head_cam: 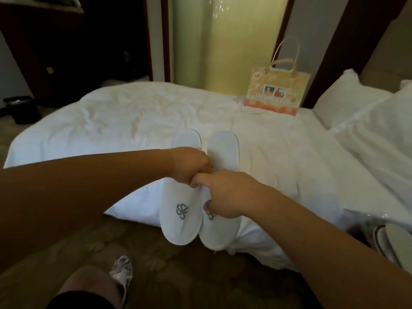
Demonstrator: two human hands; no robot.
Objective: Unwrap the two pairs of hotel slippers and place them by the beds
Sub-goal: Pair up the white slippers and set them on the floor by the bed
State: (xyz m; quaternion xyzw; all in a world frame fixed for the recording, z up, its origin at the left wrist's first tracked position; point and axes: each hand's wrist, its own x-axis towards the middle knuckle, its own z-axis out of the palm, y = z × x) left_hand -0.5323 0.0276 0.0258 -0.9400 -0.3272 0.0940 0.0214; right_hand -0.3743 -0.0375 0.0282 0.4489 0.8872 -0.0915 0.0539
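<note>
left grip (191, 166) curls round the inner edge of the left slipper (180, 210). touching it, the right grip (225, 195) pinches the right slipper (223, 150) at the same spot. both slippers sit over the near edge of the bed (111, 121), heels beyond the grips, toes this side. they look light, soft and floppy, so the mouth of the upper seems the best hold.

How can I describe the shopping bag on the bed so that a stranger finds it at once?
Find the wide bed with the white duvet. At its far side, left of the white pillows, stands a glossy yellow and orange shopping bag with tall loop handles. It is the only coloured, upright thing on the all-white bed.
</note>
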